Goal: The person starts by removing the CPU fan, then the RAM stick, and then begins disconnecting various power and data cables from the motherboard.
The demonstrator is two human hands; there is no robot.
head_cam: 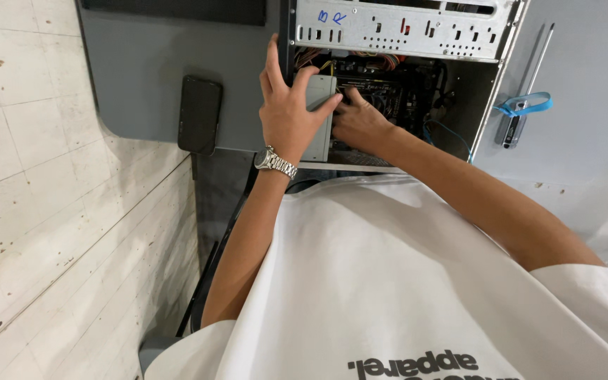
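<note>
Pale, speckled floor tiles point(29, 176) are filling the left side of the view, and a grey bench point(142, 77) is standing above them, running across the top of the picture to the far right.

Nearest the camera, a white short-sleeved shirt point(388, 281) with dark lettering along its lower edge is covering the person's chest, and both bare forearms are reaching away from it toward the bench. Further out, a silver metal wristwatch point(274, 162) is sitting on the left wrist. Beyond it the left hand point(288, 112) is resting on a grey metal box-shaped unit point(320, 116) at the near left corner of an open desktop computer case point(402, 28); the fingers are spread wide, with the thumb laid across the top face of the unit and the other fingertips reaching up along the case's left edge, so the grip is loose and open rather than wrapped around anything. Just beside it, the right hand point(360, 123) is reaching into the case, with fingers curled down among the dark circuit board point(388, 91) and its cables; whether they are pinching anything is hard to tell, as the fingertips are hidden.

Left of the case, a black smartphone point(199, 115) is lying face down on the bench near its edge. On the far right, well apart from both hands, a long screwdriver point(526, 91) is lying on the bench with a blue strap point(529, 105) looped over it.
</note>
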